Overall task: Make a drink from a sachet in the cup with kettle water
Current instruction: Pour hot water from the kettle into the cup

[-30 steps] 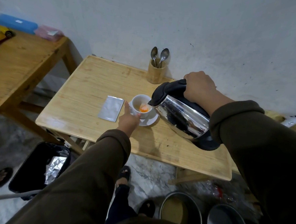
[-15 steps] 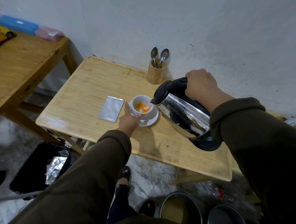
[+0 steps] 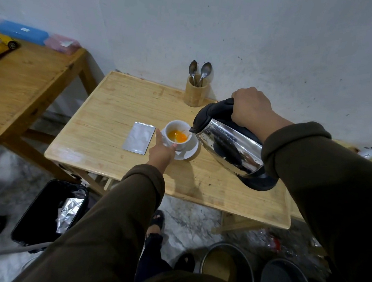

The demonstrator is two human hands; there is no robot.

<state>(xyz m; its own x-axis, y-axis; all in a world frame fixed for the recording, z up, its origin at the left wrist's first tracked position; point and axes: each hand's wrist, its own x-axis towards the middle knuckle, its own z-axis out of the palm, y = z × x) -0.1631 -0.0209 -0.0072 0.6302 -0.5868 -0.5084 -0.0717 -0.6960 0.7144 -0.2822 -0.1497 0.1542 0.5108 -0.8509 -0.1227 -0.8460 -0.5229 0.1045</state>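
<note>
Spotted two spoons (image 3: 199,72) standing bowl-up in a wooden holder (image 3: 195,95) by the wall. Caught a yellow toy car (image 3: 0,45), a blue box (image 3: 22,31) and a pink box (image 3: 62,43) on the side table (image 3: 30,81). Down on the floor, found a black bin (image 3: 44,208) holding crumpled foil (image 3: 69,212), plus two pots (image 3: 227,267).

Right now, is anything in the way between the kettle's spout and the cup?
No, nothing visible. The right hand tilts the kettle so its spout sits just beside the rim of the cup. The left hand holds the cup's near side, away from the spout. The sachet lies off to the left.
</note>
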